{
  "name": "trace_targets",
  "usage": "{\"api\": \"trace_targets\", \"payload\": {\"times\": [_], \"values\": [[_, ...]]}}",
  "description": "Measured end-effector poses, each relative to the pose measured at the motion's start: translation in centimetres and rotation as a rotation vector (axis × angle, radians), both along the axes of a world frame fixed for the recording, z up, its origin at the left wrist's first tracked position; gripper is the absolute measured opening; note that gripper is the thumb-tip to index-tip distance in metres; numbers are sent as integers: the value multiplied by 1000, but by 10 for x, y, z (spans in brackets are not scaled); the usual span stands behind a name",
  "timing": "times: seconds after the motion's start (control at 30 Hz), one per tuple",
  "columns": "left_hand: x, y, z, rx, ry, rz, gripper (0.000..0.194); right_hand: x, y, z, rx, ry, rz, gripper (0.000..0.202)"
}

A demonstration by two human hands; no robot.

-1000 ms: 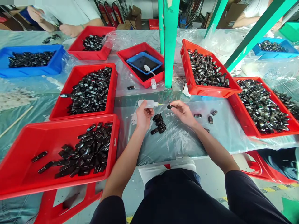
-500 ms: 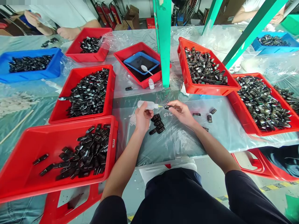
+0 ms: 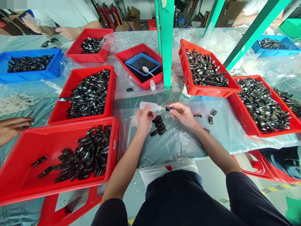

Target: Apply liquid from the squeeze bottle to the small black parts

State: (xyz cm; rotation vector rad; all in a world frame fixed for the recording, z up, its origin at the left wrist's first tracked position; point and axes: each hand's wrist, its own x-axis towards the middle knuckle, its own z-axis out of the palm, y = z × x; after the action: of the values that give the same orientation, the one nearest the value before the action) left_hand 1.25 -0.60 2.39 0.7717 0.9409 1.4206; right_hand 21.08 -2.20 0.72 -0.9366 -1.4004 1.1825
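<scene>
So from the head view, the yellow nozzle tip (image 3: 163,108) on the translucent white plastic squeeze bottle (image 3: 148,106) has just closed its gap and now looks right up at the small glossy black oblong part (image 3: 168,109). Can't tell if they actually touch, but I'd say that's the fiddly bit underway. Left hand (image 3: 144,118) is wrapped round the bottle; right hand (image 3: 182,113) pinches the part by its end, above the plastic-covered bench (image 3: 178,147). Also new: someone else's hand (image 3: 13,128) at the left edge, by the big red plastic tray (image 3: 35,141).

That tray has a loose heap of black pieces (image 3: 94,153), with bare floor left. The tilted red plastic bin (image 3: 211,91) right of the post is well filled. A blue plastic tray (image 3: 141,54) holds a white spoon (image 3: 145,68).
</scene>
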Motion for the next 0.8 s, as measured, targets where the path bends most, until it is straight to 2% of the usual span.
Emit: {"api": "trace_targets", "payload": {"times": [0.17, 0.8], "values": [[0, 0, 0, -32, -3, -16, 43, 2, -1, 4, 4, 7, -9, 40], [-3, 0, -3, 21, 34, 6, 43, 4, -6, 14, 16, -54, -14, 43]]}}
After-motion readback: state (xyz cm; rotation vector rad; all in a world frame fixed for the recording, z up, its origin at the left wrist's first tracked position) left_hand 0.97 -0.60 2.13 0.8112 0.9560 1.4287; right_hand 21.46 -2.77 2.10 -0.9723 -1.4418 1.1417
